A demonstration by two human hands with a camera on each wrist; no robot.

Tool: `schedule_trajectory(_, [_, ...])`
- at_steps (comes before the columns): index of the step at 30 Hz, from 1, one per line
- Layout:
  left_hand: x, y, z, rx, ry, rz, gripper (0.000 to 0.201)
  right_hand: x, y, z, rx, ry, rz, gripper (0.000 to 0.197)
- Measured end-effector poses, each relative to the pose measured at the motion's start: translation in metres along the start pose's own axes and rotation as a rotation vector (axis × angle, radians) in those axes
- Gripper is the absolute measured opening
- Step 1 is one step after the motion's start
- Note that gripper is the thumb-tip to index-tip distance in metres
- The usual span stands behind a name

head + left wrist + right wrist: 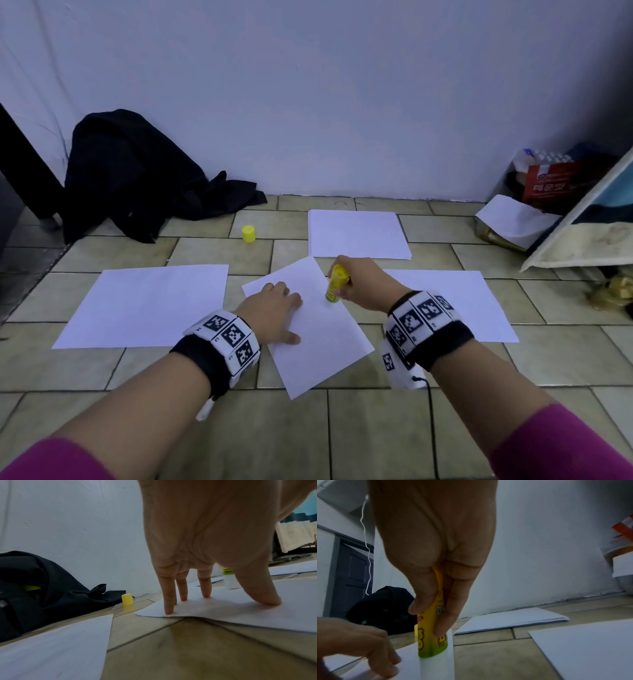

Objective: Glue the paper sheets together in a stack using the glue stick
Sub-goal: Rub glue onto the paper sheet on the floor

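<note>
A beige tiled floor (376,428) meets a pale wall, with a heap of black cloth (137,178) at the left. Four lots of white paper lie on the tiles: a large sheet at the left (147,305), a thin pile near the wall (356,233), a sheet at the right (472,301), and the skewed white sheet in the middle (322,346) that is being worked on. The left hand (274,308) presses it flat, fingers (183,592) straight and spread, tips down near the sheet's left corner. The right hand (363,284) wraps its fingers round the yellow-and-green glue stick (335,284), held almost upright with its white tip on the paper near the far right edge. The small yellow cap (249,234) stands well apart on the floor, near the cloth.

To do this well, I judge: keep the left hand bearing down so the sheet cannot slide or buckle, stroke away from that hand, carry the glue right to edges and corners, and press lightly enough not to tear the paper.
</note>
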State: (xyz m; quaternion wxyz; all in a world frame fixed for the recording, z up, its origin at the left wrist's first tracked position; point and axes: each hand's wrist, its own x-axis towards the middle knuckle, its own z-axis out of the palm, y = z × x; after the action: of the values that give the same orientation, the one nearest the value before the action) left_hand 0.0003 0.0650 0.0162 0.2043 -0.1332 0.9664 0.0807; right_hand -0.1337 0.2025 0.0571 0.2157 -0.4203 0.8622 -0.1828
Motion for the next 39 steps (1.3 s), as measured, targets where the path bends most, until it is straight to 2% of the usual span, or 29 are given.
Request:
schedule_trajectory(7, [0.003,-0.004,-0.007,0.038,0.003,0.032,0.065,-0.046,0.019,-0.006,-0.057,-0.068,0.01,0.025])
schedule_trajectory(14, [-0.003,-0.006,-0.003,0.107,0.023,0.067,0.062,-0.061,0.028,-0.017,-0.096,-0.155,0.024,0.023])
schedule_trajectory(19, [-0.007,-0.003,-0.003,0.203,0.026,0.048,0.06,-0.05,0.036,-0.03,0.094,0.038,0.079,0.018])
schedule_trajectory(23, [-0.01,0.003,-0.001,0.225,0.054,-0.048,0.072,-0.039,0.037,-0.028,0.161,0.155,0.109,0.017])
schedule_trajectory(24, [-0.01,0.005,0.0,0.212,0.084,-0.03,0.071,-0.035,0.037,-0.027,0.164,0.173,0.11,0.016])
schedule_trajectory(26, [-0.008,0.008,0.003,0.164,0.123,0.109,0.063,-0.027,0.035,-0.022,0.189,0.206,0.121,0.015])
schedule_trajectory(28, [-0.006,0.01,0.004,0.155,0.066,0.229,0.057,-0.018,0.034,-0.017,0.234,0.236,0.126,0.016])
schedule_trajectory(30, [-0.003,0.012,0.005,0.144,0.009,0.219,0.055,-0.008,0.029,-0.012,0.264,0.259,0.124,0.023])
schedule_trajectory(34, [0.002,0.014,0.004,0.144,-0.013,0.204,0.058,0.011,0.018,-0.002,0.32,0.283,0.111,0.026])
schedule_trajectory(39, [0.004,0.01,0.0,0.124,-0.019,0.196,0.062,0.022,0.012,0.006,0.303,0.209,0.153,0.028])
